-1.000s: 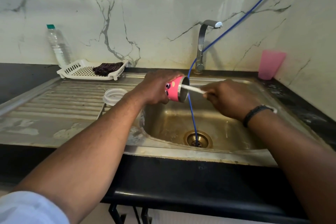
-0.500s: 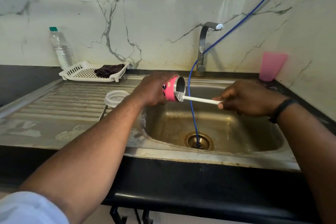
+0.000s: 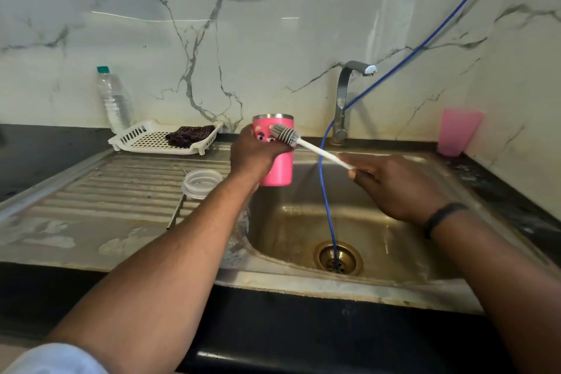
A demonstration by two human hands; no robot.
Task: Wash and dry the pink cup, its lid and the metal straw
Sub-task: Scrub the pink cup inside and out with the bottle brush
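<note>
Now, change: the pink cup had been tipped on its side with the brush inside a moment earlier; I saw it turned upright and the brush drawn out, its bristles laid against the outer wall near the rim.
Meaning: I judged the inside scrub done and the outside scrub begun; rinsing and all drying were not yet done.
Left hand: my left hand gripped the cup, fingers curled round its side, holding it above the sink at the basin's left edge.
Right hand: my right hand pinched the far end of the white brush handle; which fingers closed on it I could only partly make out.
Lid: the clear lid lay on the ribbed drainboard, left of the cup.
Straw: the metal straw lay just below the lid, possibly touching it.
Tap: the tap showed no water running.
Cloth: a dark cloth sat in the white tray on the worktop, handy for drying.
</note>
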